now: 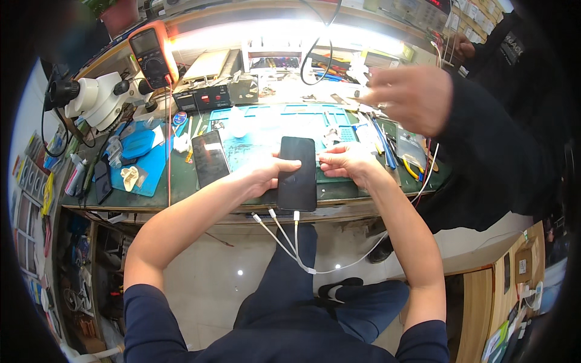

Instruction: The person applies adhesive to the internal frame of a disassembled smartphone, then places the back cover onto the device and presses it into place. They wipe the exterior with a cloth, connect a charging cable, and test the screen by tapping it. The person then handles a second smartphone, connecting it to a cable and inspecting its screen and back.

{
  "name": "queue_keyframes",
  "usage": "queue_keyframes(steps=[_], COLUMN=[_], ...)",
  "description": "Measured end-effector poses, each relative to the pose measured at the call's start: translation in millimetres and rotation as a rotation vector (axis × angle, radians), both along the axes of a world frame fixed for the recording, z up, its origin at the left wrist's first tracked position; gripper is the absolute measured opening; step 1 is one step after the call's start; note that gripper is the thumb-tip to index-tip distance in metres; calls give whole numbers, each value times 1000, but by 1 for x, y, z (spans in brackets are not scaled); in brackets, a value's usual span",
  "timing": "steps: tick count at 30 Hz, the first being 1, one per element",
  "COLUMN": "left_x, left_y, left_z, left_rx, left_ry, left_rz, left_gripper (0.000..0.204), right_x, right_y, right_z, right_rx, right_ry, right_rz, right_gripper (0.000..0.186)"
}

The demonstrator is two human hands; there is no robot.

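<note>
A black smartphone [298,181] with a dark screen is held over the bench's front edge. My left hand [266,175] grips its left side, the thumb lying across the glass. One plug of a white three-way charging cable [310,270] sits in its bottom end; the other two plugs dangle free beside it. At the phone's upper right edge my right hand [351,162] is closed in a pinch, and what lies between its fingertips is too small to make out. A second dark phone [210,158] rests on the bench left of my left hand.
A light blue work mat [257,130] lies behind the phone. To the left are a microscope [103,97], an orange multimeter [151,54] and a black power box [206,97]. Pliers and tweezers [387,145] lie right. A co-worker's blurred hand [417,100] reaches over the bench.
</note>
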State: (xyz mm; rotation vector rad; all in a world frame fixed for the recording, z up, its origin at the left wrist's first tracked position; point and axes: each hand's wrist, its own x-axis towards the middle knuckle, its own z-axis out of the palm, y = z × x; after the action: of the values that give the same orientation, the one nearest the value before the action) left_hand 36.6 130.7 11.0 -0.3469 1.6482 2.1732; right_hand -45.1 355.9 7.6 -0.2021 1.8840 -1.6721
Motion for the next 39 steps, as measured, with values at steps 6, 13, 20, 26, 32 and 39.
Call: queue_keyframes(steps=[6,13,20,26,32,39], left_x=[-15,-21,-21,-22,-10,-9], left_y=[-14,-7,-11,-14,-16,-22], left_z=[-16,-6,11,-4,5,-4], left_rx=[-110,-331,-614,-663,-619,-712], left_ry=[55,124,255,261,262,307], left_rz=[-7,-35,-116,13,-29,77], left_gripper=[45,41,43,52,57,74], right_x=[-2,-9,-2,-6,-6,-11], right_y=[6,13,15,6,-24,-45], right_z=[1,-12,1,21,21,19], right_rx=[192,564,787,937,849,943], right_ry=[197,648,734,757,856,800], right_rz=[-30,-12,-35,53,162,196], right_gripper=[23,21,25,23,25,23])
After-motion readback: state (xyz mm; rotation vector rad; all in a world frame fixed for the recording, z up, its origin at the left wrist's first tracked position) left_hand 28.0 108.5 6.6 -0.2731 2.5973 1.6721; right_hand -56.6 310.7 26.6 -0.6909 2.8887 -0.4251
